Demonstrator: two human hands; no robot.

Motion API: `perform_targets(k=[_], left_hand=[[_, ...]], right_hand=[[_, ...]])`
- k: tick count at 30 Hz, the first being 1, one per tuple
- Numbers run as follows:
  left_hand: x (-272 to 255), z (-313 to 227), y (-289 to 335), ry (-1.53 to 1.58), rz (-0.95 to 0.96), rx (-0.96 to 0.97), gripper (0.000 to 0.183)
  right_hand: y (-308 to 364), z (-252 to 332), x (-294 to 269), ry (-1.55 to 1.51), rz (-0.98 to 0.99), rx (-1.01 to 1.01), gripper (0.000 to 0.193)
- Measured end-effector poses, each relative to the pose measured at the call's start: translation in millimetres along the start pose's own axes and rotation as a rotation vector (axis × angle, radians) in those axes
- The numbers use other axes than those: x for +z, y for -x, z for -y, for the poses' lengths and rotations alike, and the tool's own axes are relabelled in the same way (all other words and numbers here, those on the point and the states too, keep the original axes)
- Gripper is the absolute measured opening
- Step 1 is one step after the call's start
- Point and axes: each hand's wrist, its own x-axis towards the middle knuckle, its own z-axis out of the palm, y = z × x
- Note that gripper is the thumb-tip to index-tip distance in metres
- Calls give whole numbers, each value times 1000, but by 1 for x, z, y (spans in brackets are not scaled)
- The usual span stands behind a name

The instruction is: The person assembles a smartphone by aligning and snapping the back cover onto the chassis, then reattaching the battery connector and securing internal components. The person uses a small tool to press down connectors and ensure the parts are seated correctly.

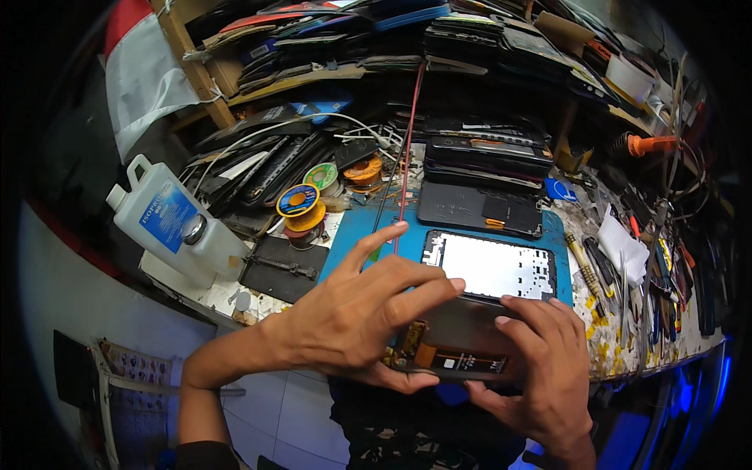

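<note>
At the frame's lower centre we hold the dark phone panel (462, 327) by its edges, left hand (356, 313) half-curled, index finger lifted, right hand (547, 356) bracketing the other end, and we'd best grip lightly, evenly, clear of the amber ribbon (432, 356).

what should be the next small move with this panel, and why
Probably lower the dark panel toward the silvery frame: left hand and right hand hold the panel's edges, and the frame lies on the blue mat just beyond.
</note>
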Motion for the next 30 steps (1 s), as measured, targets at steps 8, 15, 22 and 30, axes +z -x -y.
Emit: perform_targets(k=[8,15,22,30], left_hand=[[3,-34,1,441,-289,-120,110],[35,-62,0,836,-456,-305,119],[61,-82,-1,1066,-593,-314,101],[80,-107,1,1072,-815,-519,105]], right_hand=[[0,-8,-15,-479,-108,-37,75],[4,-20,-15,-653,-102,-73,74],[18,-25,-15,-737,-81,-55,74],[68,8,-4,-21,-562,-272,31]])
